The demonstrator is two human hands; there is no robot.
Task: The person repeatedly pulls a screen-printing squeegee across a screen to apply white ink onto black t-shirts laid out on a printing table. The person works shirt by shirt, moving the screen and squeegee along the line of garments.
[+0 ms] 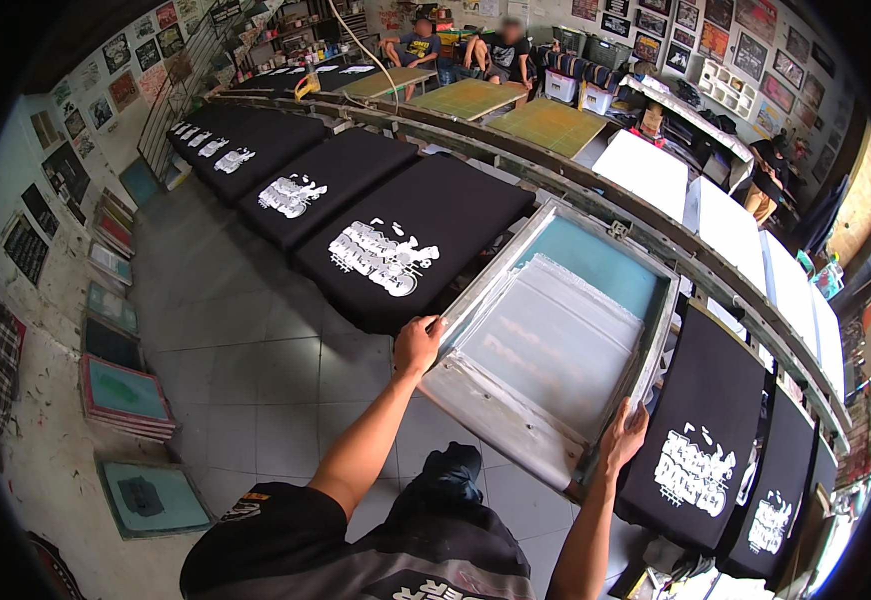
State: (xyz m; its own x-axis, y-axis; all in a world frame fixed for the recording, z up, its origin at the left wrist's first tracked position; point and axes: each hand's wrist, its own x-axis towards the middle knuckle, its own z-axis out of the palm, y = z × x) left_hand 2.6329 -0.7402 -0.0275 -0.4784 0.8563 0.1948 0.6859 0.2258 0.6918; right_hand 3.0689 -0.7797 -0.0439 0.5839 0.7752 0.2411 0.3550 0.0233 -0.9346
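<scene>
left fingers (pixel 427 325) and right fingers (pixel 637 417) clasp rectangular frame (pixel 506 268), perhaps metal; teal mesh (pixel 606 272) smeared milky white.

The person wore a black T-shirt (pixel 276 545) whose short left sleeve (pixel 301 510) was loose and carried a small marking in pale and orange tones near the shoulder, while a grey panel (pixel 376 582) crossed the body of the garment at the near edge, with bold whitish lettering on it, partly cut off. Below the shirt showed dark, bluish-black legwear (pixel 453 470), softly creased. Both the left forearm (pixel 368 435) and the right forearm (pixel 586 530) were bare, down to the ungloved fingers (pixel 628 418).
</scene>
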